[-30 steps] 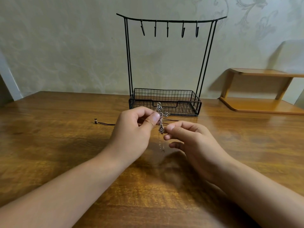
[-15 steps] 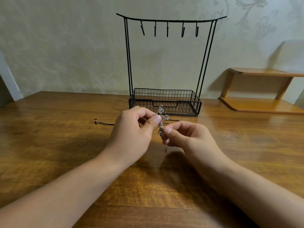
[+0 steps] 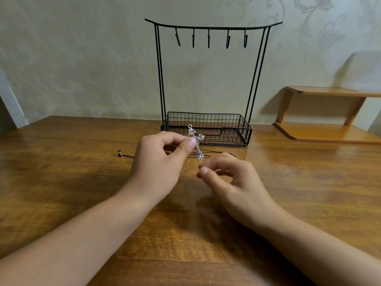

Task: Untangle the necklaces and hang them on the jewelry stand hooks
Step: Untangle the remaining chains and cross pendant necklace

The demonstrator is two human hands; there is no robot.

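My left hand (image 3: 162, 159) pinches a silver cross pendant (image 3: 196, 144) between thumb and forefinger and holds it upright above the wooden table (image 3: 61, 193). A fine silver chain (image 3: 187, 166) hangs faintly below it. My right hand (image 3: 228, 180) is just below and to the right of the pendant, fingers curled, thumb tip against forefinger; the chain is too faint to tell if it runs between them. A black cord necklace (image 3: 127, 155) with a small bead end lies on the table behind my hands. The black wire jewelry stand (image 3: 255, 79) stands behind, with its several hooks (image 3: 208, 40) bare.
The stand's wire basket (image 3: 245, 131) sits at its base, close behind the pendant. A small wooden shelf (image 3: 329, 133) rests on the table at the far right against the patterned wall.
My right hand has left the pendant's lower tip and moved down and to the right. The left hand has kept the pendant in about the same place.
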